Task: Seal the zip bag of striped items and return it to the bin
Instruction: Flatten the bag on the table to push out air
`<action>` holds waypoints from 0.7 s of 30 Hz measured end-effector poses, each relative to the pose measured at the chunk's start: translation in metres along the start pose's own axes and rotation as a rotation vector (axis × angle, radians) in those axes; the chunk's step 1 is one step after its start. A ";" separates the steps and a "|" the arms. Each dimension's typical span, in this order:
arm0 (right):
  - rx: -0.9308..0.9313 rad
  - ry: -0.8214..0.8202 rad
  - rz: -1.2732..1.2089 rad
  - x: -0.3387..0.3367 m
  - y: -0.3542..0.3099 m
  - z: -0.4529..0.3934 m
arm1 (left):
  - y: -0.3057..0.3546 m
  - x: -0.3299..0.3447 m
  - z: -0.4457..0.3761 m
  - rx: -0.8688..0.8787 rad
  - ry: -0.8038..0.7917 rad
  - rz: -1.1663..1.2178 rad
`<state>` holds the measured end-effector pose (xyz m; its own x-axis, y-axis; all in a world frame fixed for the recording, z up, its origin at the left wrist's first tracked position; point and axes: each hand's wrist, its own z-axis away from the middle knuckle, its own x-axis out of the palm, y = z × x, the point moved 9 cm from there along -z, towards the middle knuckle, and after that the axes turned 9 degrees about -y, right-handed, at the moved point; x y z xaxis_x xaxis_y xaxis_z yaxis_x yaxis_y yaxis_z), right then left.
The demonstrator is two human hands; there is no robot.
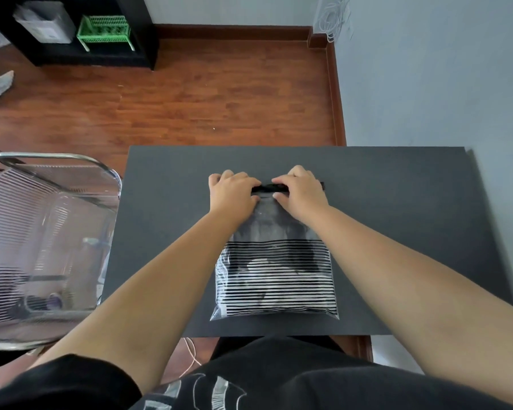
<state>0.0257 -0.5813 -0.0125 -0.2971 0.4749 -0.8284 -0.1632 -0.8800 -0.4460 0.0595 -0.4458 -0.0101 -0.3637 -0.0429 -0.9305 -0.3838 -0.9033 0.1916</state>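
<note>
A: Status?

B: Sealing step, in progress. Zip bag (pixel 274 261) lies flat on the bench (pixel 397 217), mouth pointing away from the person. Striped items (pixel 276 287) sit in the near half of it, clear of the zip.

A: Hands?

B: Both on the black zip strip (pixel 268 188) at the far edge. Left hand (pixel 234 192) has its fingers curled over the strip's left end. Right hand (pixel 301 190) pinches the strip right of centre, thumb on the near side. A short run of strip shows between them, and the right tip pokes out past the right hand.

A: Sealed yet?

B: Can't tell. Most of the strip is hidden under the hands. I'd judge it as mid-press, not confirmed shut.

A: Next?

B: My read: press along the whole strip, end to end, including that exposed right tip. The upper half of the bag looks slack, so push air out before the last bit shuts. Then lift it, best with a grip below the zip so it doesn't pop.

A: Bin?

B: Clear bin (pixel 48 247) stands just left of the bench, top open. Short carry to the left, then drop it in.
</note>
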 end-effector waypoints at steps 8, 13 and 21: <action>0.013 0.051 0.027 0.008 -0.004 -0.004 | 0.001 0.011 0.000 0.042 -0.015 0.099; -0.018 0.075 0.006 0.010 -0.005 -0.001 | 0.003 0.011 0.006 0.063 0.059 0.053; -0.093 0.117 0.074 0.011 -0.015 0.004 | 0.007 0.010 0.011 0.074 0.095 -0.005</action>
<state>0.0215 -0.5631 -0.0137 -0.1925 0.4102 -0.8915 -0.0553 -0.9115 -0.4075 0.0437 -0.4473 -0.0150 -0.2810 -0.0817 -0.9562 -0.4487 -0.8695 0.2062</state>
